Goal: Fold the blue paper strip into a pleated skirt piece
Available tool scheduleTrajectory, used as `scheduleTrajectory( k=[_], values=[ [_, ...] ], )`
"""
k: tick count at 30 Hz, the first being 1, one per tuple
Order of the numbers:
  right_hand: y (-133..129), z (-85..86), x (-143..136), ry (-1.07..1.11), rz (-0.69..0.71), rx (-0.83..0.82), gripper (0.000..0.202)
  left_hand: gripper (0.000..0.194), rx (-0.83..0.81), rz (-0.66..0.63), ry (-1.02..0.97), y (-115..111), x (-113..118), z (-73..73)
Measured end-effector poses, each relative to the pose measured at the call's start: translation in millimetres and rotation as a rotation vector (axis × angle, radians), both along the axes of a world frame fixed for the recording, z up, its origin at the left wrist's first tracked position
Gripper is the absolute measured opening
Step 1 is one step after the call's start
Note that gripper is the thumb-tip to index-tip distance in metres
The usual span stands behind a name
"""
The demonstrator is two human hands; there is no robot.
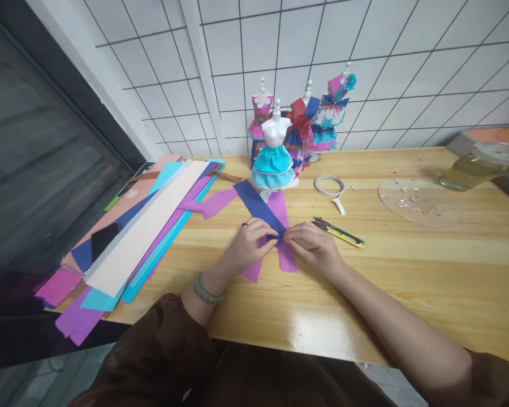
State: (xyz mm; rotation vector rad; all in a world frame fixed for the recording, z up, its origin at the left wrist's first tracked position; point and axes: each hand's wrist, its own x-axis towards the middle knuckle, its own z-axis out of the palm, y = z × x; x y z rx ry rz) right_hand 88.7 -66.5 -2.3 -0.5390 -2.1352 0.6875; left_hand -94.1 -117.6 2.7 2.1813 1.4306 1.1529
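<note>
My left hand [255,242] and my right hand [311,244] meet over the table, each pinching the near end of a dark blue strip [258,204], which looks like fabric or crepe paper. That end is gathered into small folds between my fingertips; the far end stretches up and to the left. Beneath it lie purple strips [287,257], partly hidden by my hands. Just beyond my right hand rest yellow-and-black thread snips [339,232]. A small white mannequin [276,130] with a tiered turquoise skirt [273,165] stands behind the strips.
Several dressed mannequins [331,110] stand by the tiled wall. A stack of coloured sheets [148,229] with a dark phone-like object [104,240] covers the left side. A tape roll [330,185], a clear plate of small shiny pieces [407,217] and a jar [462,172] are to the right.
</note>
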Motion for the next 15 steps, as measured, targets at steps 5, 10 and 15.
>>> scheduleTrajectory(
  k=[5, 10, 15],
  values=[
    [-0.7, 0.9, -0.1, -0.005, -0.018, -0.046, 0.014, 0.011, -0.01, 0.011, -0.031, 0.5, -0.8, -2.8],
    [-2.3, 5.0, -0.3, -0.021, -0.03, -0.123, 0.016, 0.011, -0.019, 0.014, -0.026, 0.3, -1.7, -2.0],
    [-1.3, 6.0, 1.7, -0.017, -0.086, -0.191, 0.015, 0.017, -0.031, 0.0, -0.049, -0.7, -3.8, 1.1]
  ],
)
